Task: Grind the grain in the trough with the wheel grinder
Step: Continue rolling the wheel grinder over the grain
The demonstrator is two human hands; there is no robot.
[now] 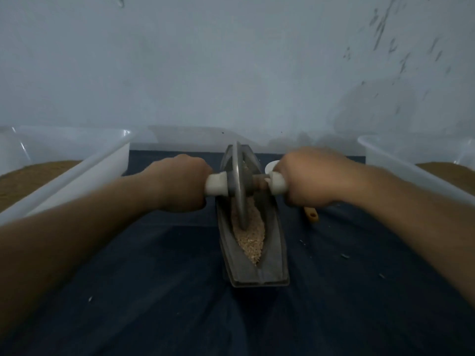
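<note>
Here, at the far left, a white tub (64, 160) holds brown material, its near wall just beside the left forearm. The left hand (180, 183) has its grip closed round the left handle (216, 185) of the wheel grinder (240, 186). The metal wheel stands upright in the trough (257, 265), which lies lengthwise at the middle of the dark cloth (154, 291) covering the bench. The grain (250, 237) sits in the trough's groove, heaped round the foot of the wheel and running toward the near end. The right hand (305, 181) has its grip closed round the right handle (277, 185). A yellow tool end (311, 215) pokes out just under that hand, and a second tub (411, 160) with brown material stands at the far right.

The risks, as I judge them: uneven pressure between the two hands could tilt the wheel, so that it rides up the groove wall and throws grain onto the cloth. A stroke run too far toward the near end could push the heap over the lip. The trough is not held down, so a hard push could slide it on the cloth. A few specks already lie on the cloth to the right.

Counted: two hands, two handles, one wheel, one trough, two tubs for certain and perhaps a third at the back, one yellow tool end.
</note>
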